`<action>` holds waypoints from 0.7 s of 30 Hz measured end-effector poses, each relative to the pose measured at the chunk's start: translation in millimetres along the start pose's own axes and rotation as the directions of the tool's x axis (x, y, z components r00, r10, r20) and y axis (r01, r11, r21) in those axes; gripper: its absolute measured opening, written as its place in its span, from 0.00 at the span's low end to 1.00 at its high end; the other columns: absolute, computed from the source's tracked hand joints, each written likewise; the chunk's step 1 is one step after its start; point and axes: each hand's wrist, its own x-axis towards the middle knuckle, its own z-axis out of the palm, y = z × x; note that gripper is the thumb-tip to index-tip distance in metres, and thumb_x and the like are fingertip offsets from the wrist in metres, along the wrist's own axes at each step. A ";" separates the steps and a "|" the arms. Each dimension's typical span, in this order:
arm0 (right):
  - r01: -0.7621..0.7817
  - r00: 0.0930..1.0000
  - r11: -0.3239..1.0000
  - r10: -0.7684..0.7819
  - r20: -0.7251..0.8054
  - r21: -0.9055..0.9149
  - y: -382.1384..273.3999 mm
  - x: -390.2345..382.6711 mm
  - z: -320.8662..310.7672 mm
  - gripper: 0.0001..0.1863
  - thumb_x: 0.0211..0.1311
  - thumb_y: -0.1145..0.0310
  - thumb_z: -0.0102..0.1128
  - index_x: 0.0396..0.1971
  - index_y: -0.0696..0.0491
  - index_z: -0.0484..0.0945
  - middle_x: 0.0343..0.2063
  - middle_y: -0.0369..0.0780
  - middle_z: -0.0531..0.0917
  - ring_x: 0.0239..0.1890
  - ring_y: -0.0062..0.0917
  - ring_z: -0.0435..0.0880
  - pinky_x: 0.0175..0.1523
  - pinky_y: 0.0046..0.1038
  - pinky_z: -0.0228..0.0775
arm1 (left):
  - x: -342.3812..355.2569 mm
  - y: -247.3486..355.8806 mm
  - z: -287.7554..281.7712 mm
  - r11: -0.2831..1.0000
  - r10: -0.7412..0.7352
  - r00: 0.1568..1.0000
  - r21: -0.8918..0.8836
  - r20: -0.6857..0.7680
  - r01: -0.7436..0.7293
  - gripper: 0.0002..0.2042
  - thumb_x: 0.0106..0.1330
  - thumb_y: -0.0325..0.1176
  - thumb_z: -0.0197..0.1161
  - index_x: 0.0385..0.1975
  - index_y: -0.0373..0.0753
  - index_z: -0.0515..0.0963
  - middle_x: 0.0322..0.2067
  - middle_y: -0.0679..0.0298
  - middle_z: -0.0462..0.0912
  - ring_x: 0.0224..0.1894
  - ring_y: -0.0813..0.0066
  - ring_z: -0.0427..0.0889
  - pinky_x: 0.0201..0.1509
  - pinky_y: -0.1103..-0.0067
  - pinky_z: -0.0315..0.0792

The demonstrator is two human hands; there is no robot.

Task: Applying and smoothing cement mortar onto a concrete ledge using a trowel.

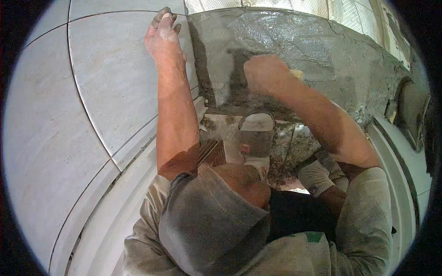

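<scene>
My left hand [163,37] lies against the large pale grey tiles [110,60], by their edge with the wet mortar. Its fingers are loosely bent and partly apart, dark at the tips, and nothing shows in them. Over the grey mortar bed [221,37], my right hand [267,73] is closed in a fist. A pale yellow end [297,73], like a tool's handle, sticks out beside the wrist. The rest of that tool is hidden by the hand and forearm. The mortar looks smooth and shiny at the far middle.
Below the mortar, my sandalled foot [257,131] stands on a stained floor, near a brown ribbed object [212,152]. White frame rails [108,211] run along the left and right. A dark-rimmed grey object [410,110] sits at the far right. Patterned pale panels [299,5] border the far side.
</scene>
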 end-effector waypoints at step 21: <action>0.080 0.987 0.995 -0.088 -0.138 -0.059 15.5 1.6 -1.9 0.09 0.47 0.70 0.56 0.25 0.60 0.81 0.29 0.50 0.82 0.35 0.41 0.83 0.41 0.39 0.76 | 2.5 2.2 0.5 1.000 -0.026 1.000 -0.017 -0.003 0.026 0.10 0.62 0.27 0.56 0.41 0.32 0.77 0.37 0.62 0.79 0.42 0.72 0.78 0.45 0.78 0.72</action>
